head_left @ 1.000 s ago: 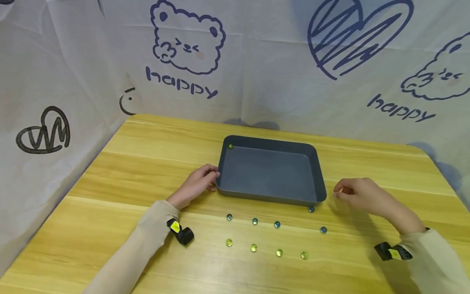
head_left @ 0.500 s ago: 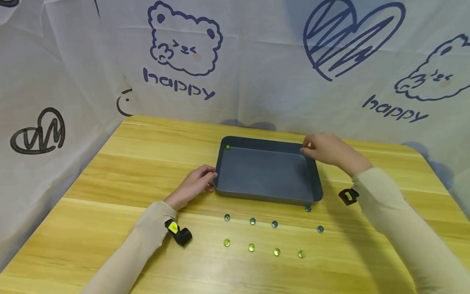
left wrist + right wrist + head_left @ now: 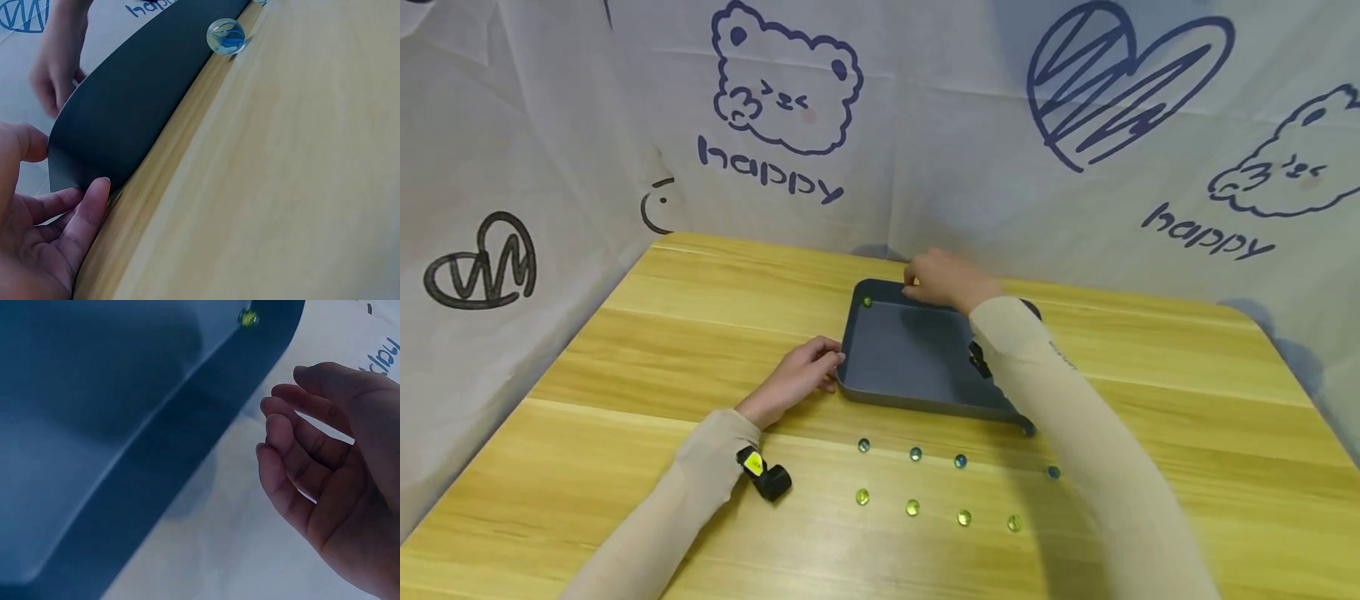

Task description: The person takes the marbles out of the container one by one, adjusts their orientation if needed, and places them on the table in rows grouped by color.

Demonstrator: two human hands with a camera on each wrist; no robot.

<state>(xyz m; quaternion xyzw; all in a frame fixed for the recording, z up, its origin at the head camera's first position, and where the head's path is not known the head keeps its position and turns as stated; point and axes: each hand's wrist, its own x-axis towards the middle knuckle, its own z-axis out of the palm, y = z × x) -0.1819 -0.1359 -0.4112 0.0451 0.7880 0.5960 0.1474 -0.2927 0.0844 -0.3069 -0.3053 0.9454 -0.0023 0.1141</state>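
My left hand (image 3: 797, 375) rests at the left side of a dark grey rectangular tray (image 3: 917, 403). In the left wrist view its fingertips (image 3: 96, 195) touch the tray's outer wall near a front corner. My right hand (image 3: 951, 279) is over the tray's far rim, its forearm crossing the right part of the tray. Seen from the right wrist, the fingers (image 3: 281, 432) are loosely curled with nothing visible between them. A yellow-green glass marble (image 3: 867, 302) lies inside the tray at its far left corner.
In front of the tray is a row of blue marbles (image 3: 915, 454), one of them (image 3: 1028, 429) close to the tray's front right corner. A row of yellow-green marbles (image 3: 912, 507) lies nearer. A white cloth (image 3: 940, 167) with drawings hangs behind the wooden table (image 3: 647, 333).
My right hand has moved from the table right of the tray, over its far right corner, then left along the far rim. My left hand, the tray and the marbles keep their places.
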